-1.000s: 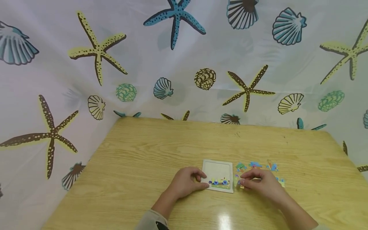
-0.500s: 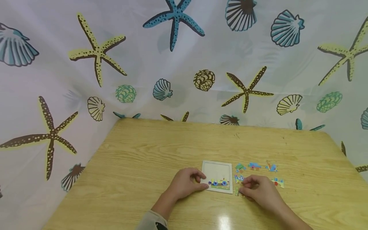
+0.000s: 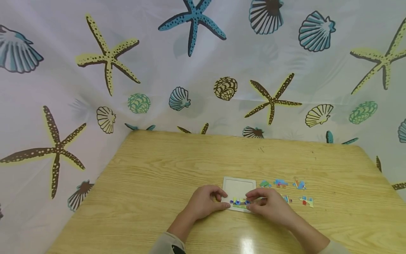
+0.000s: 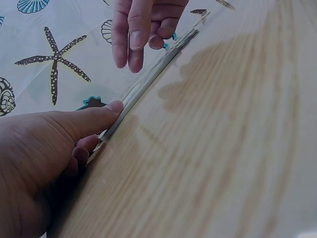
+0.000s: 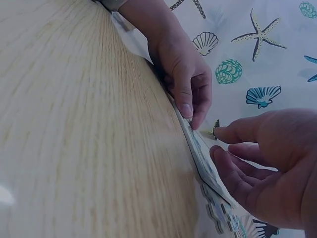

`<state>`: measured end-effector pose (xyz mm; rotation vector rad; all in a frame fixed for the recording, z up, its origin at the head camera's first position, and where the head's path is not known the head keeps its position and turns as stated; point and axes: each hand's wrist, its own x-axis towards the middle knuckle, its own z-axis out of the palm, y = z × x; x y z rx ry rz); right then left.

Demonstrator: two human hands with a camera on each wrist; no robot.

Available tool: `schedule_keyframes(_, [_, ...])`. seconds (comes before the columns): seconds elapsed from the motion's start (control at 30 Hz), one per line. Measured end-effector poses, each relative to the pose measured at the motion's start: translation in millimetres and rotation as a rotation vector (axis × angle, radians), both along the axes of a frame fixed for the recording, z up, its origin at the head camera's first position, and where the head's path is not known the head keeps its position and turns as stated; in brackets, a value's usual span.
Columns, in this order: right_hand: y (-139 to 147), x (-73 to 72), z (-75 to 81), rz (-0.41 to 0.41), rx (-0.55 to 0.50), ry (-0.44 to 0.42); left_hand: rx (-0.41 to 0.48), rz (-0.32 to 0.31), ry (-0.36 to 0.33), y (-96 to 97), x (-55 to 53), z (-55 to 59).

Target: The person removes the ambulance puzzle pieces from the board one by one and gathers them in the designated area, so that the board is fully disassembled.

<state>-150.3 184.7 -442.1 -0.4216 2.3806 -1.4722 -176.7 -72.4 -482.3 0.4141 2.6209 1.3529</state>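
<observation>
A square white puzzle board [image 3: 238,185] lies on the table, with joined pieces showing a blue-wheeled vehicle [image 3: 238,201] along its lower part. My left hand [image 3: 203,203] holds the board's left edge, thumb on the rim; the left wrist view shows its other fingers curled below. Over the board's lower right corner hovers my right hand [image 3: 269,204], hiding part of the picture. Its thumb and forefinger [image 5: 237,131] stand slightly apart, and I see no piece between them in the right wrist view.
Loose puzzle pieces lie right of the board: a green one [image 3: 265,183], a blue one [image 3: 280,183], a blue and orange one [image 3: 299,183] and a yellow and red one [image 3: 306,201]. Another piece [image 3: 287,198] shows partly behind my right hand. A patterned curtain [image 3: 203,70] hangs behind the wooden table [image 3: 177,158].
My right hand has moved left from the loose pieces to above the board's lower right part. My left hand has stayed at the board's left edge.
</observation>
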Motion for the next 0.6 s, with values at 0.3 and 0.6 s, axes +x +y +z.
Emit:
schedule_keyframes(0.3, [-15.4,-7.3,-7.1,0.009,0.045,0.026,0.006,-0.006,-0.019,0.6,0.7,-1.7])
schedule_keyframes(0.6, [-17.0,-13.8,-10.4,0.029,0.096,0.061,0.023,-0.008,-0.012,-0.9,0.8,1.4])
